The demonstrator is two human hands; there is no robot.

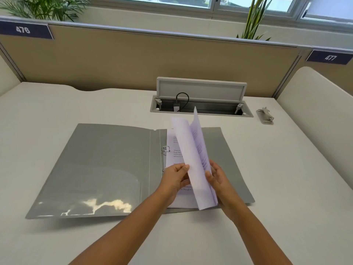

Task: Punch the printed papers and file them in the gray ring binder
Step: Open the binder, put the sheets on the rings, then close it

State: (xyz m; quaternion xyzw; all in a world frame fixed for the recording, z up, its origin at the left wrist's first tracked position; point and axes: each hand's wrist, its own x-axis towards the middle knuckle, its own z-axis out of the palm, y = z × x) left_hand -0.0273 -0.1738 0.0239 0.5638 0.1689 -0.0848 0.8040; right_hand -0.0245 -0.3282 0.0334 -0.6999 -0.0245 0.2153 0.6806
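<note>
- Your left hand (174, 180) pinches the near left edge of the raised sheets (193, 159), thumb on top and fingers curled behind, closed on the paper
- Your right hand (219, 180) is only half closed: fingers spread loosely along the right face of the same sheets, thumb pressed on the front near the lower edge, so it steadies the paper more than it clamps it
- The sheets stand between your two hands, above the binder's right half; they are tilted up almost on edge, fanned apart at the top, long axis running from your hands away toward the cable tray (200, 108)
- The near corner of the sheets hangs just over the binder's front edge
- The binder (107, 169) lies open and flat on the desk (57, 241), its long side running left to right, its clear pocket on the left cover
- Its rings (165, 150) sit at the spine, just left of your left hand; whether they are open you cannot tell
- More printed pages (174, 148) lie flat in the binder's right half, under the raised sheets
- The punch (265, 116) rests well to the right of the binder, just right of the tray
</note>
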